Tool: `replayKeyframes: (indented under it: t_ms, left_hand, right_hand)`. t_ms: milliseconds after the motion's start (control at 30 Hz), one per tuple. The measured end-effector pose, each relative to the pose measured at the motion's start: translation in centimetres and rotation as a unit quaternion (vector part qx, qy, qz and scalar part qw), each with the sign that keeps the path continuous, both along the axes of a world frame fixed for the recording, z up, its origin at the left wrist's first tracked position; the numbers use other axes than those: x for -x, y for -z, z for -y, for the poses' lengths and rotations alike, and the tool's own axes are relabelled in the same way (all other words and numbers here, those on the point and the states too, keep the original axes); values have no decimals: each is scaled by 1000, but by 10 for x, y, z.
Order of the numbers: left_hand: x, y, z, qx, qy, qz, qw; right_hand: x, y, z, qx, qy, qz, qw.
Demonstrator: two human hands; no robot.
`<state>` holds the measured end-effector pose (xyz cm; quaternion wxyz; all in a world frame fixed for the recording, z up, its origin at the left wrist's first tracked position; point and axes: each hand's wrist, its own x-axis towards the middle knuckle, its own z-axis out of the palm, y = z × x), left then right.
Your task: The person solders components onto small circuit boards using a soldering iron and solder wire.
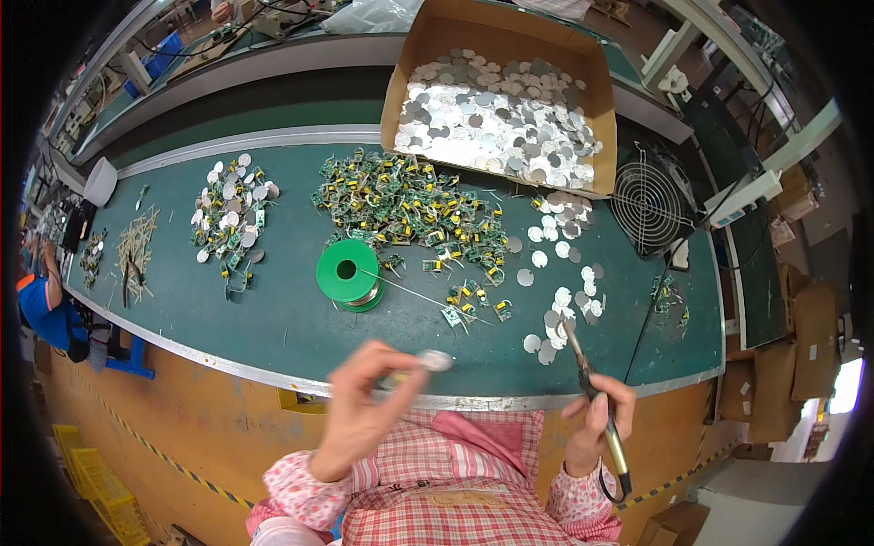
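Note:
My left hand [369, 409] pinches a small round silver disc [435, 360] between thumb and fingertips, held up near the table's front edge. My right hand [596, 419] grips a soldering iron [592, 387] like a pen, its tip pointing up toward loose silver discs [564, 309] on the green table [273, 318]. A green spool of solder wire [348, 271] lies ahead of the left hand, its wire running right. A heap of small green circuit boards with yellow parts [410, 205] sits beyond it.
An open cardboard box full of silver discs [501, 114] stands at the back. A small fan [648, 205] sits at the right. A pile of discs and boards [229, 214] lies to the left. Another person in blue and orange [45, 305] is at the far left.

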<state>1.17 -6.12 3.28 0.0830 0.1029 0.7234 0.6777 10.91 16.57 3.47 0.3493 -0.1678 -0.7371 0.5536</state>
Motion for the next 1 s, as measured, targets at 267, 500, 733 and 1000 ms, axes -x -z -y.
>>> replayKeyframes:
  t_ms: [267, 500, 733, 1000]
  left_hand:
    - [71, 6, 121, 257, -317, -125, 904]
    - [46, 15, 71, 335, -268, -306, 850]
    - [40, 39, -29, 326, 4, -426, 844]
    - [42, 51, -32, 326, 96, -398, 852]
  right_hand:
    - [41, 31, -1, -74, -64, 74, 993]
    - [52, 34, -1, -346, -46, 142, 926]
    - [53, 34, 5, -351, -73, 135, 924]
    - [45, 34, 5, -270, -57, 158, 948]
